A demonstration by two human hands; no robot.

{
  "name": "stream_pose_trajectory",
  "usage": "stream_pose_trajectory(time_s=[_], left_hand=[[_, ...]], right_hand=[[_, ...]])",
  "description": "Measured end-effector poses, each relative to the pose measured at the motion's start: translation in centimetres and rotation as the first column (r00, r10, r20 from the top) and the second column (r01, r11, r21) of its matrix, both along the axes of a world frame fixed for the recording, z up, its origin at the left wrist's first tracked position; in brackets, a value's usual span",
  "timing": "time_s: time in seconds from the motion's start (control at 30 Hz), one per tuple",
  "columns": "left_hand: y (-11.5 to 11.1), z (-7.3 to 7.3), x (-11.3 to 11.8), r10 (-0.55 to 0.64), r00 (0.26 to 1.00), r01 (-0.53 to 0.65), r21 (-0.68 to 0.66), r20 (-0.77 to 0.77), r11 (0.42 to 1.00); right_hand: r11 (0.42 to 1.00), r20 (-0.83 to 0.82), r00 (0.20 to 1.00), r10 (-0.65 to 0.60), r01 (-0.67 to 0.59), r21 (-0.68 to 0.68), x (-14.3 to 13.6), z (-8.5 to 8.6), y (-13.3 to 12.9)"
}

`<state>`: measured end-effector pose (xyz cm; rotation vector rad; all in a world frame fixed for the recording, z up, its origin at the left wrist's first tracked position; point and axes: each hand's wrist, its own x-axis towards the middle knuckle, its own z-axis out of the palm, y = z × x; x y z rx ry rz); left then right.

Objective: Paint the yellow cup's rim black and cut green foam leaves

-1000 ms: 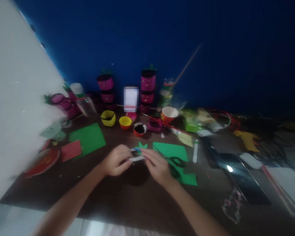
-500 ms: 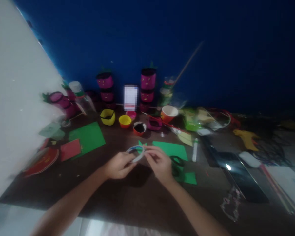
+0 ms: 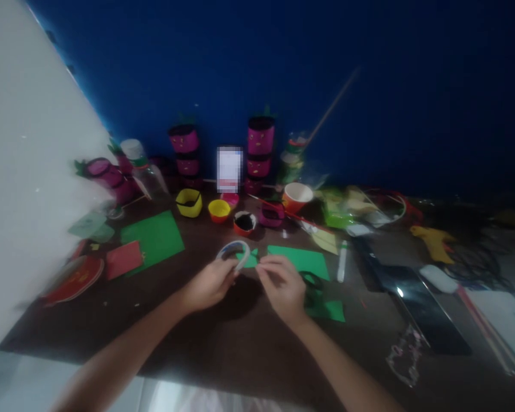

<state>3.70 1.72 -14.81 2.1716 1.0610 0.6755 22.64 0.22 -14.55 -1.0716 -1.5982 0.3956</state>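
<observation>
A white ring-shaped roll, which looks like tape, is gripped in my left hand, tilted above the dark table. My right hand is just right of the roll, thumb and forefinger pinched together; anything between them is too small to make out. Behind the roll, a small green cut-out piece shows on the table. A green sheet lies beyond my right hand, and dark-handled scissors rest beside it, near a green scrap.
Along the back stand purple stacked cups, a phone, a bottle, a yellow cup and a paper cup. At right are a marker, a yellow glue gun and a black device.
My hands have moved apart slightly. The roll has turned and lifted a little in my left hand, while my right fingers have come away from its edge.
</observation>
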Motion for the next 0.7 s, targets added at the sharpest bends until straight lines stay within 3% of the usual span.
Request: stream_pose_trajectory(time_s=[0.3,0.7], left_hand=[[-0.01,0.43,0.01,0.093,0.995,-0.085,-0.194,0.032,0.977],[0.01,0.29,-0.09,0.117,0.988,-0.099,-0.179,0.095,0.979]], right_hand=[[0.988,0.074,0.988,0.138,-0.143,0.063,0.0,0.0,-0.52],[0.986,0.07,0.985,0.161,-0.164,0.039,-0.02,0.2,-0.7]])
